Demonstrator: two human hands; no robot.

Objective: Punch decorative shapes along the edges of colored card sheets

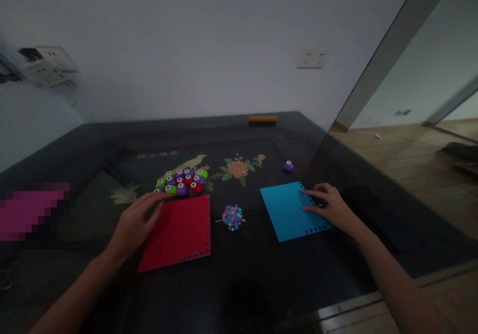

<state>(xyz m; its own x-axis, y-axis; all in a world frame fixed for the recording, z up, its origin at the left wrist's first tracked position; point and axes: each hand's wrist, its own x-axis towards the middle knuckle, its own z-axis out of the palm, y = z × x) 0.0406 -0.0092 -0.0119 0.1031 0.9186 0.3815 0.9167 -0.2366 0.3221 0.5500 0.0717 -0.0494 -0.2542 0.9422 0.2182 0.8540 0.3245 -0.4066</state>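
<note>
My left hand [138, 222] rests over the upper left edge of a red sheet [181, 229], its fingers stretched out and the thumb apart. The sheet has holes along its right and lower edges. Just past my left fingertips is a cluster of eyeball toys [181, 188] in green, purple and red. My right hand [332, 207] touches the right side of a blue sheet [289, 212], its fingers spread. Holes run along that sheet's right and lower edges, partly behind my hand. Between the sheets is a small pile of pink, blue and white beads or sequins [232, 217].
A single purple eyeball toy [288, 166] stands beyond the blue sheet. An orange-brown bar [263, 119] lies at the back of the dark table [239, 269], which bears a flower and bird pattern. A wall with sockets [312, 58] rises behind it.
</note>
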